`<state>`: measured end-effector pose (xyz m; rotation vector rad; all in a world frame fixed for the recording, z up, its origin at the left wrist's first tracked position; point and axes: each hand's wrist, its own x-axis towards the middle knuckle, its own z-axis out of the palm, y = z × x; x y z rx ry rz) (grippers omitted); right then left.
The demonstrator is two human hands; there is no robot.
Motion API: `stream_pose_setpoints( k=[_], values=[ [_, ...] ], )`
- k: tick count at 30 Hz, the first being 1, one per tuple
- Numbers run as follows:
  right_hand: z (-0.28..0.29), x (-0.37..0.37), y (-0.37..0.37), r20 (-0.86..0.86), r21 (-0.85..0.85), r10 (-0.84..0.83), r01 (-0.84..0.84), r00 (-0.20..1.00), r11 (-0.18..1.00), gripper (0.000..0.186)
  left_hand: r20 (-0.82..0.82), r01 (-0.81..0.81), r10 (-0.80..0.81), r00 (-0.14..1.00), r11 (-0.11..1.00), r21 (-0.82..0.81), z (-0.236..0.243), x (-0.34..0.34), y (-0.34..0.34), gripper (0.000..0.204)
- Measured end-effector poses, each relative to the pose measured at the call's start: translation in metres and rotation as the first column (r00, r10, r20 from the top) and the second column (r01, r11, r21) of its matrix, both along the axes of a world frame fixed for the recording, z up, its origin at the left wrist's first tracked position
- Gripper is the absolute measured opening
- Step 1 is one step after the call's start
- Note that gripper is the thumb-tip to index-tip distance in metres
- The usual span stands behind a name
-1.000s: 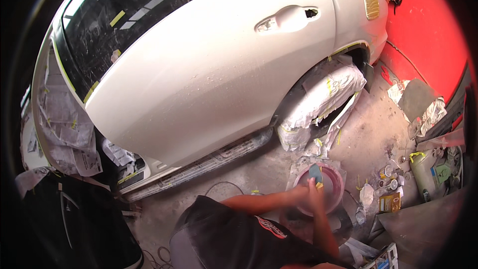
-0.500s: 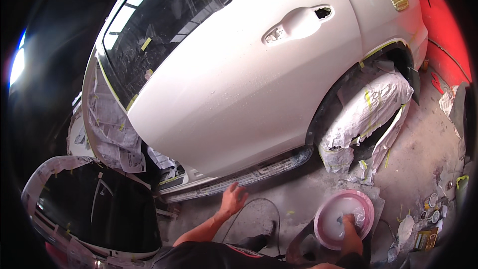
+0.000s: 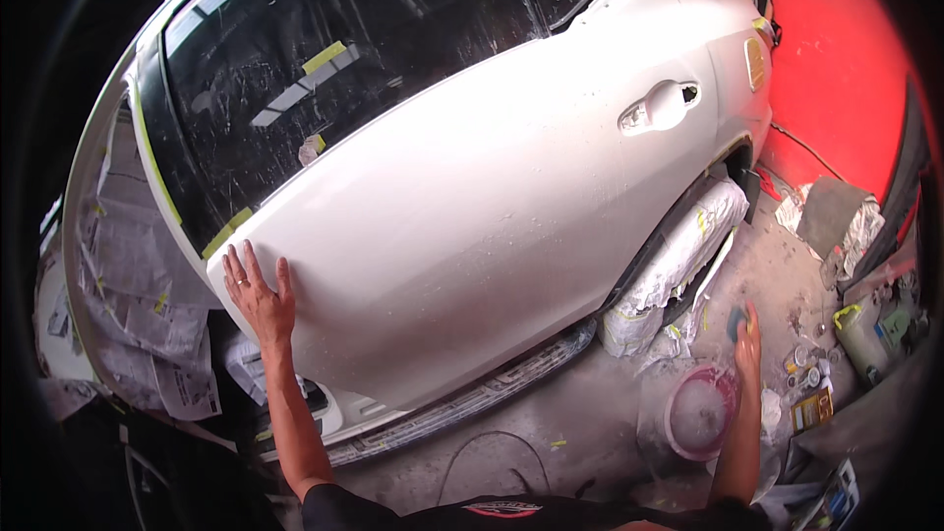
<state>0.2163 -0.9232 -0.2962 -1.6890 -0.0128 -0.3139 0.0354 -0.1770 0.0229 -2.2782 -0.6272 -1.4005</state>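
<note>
My left hand point(image 3: 260, 303) lies with fingers spread against the front edge of a white car door point(image 3: 472, 216), below the window point(image 3: 344, 49). The door's surface carries small droplets, and its handle recess point(image 3: 661, 106) has no handle in it. At the right, my right hand point(image 3: 748, 349) is raised beside a pink bucket point(image 3: 673, 415) of cloudy whitish water. Between its fingers is a small blue-grey pad point(image 3: 736, 323), partly hidden by the hand; its exact kind cannot be made out.
The rear wheel point(image 3: 678, 256) is wrapped in white paper and tape. A running board point(image 3: 462, 388) juts out under the door. Masking paper point(image 3: 147, 265) covers the front opening. Small cans point(image 3: 806, 366) and a pale green container point(image 3: 865, 339) stand at right, near a red surface point(image 3: 836, 69).
My left hand has risen from beside the running board onto the door. My right hand has come out of the bucket's water with the pad. The view has shifted too.
</note>
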Motion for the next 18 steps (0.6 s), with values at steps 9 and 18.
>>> stream_pose_setpoints(
  k=[9, 18],
  values=[
    [0.338, 0.153, 0.417, 0.633, -0.365, -0.21, 0.527, 0.745, 0.767, 0.064, -0.132, 0.218, -0.208, 0.969, 0.974, 0.065, 0.032, 0.022, 0.033, 0.056],
    [0.273, -0.01, 0.572, 0.702, -0.671, 0.51, 0.221, 0.498, 0.708, 0.077, -0.181, 0.345, -0.328, 0.927, 0.936, 0.066, 0.06, 0.03, 0.044, 0.045]
  ],
)
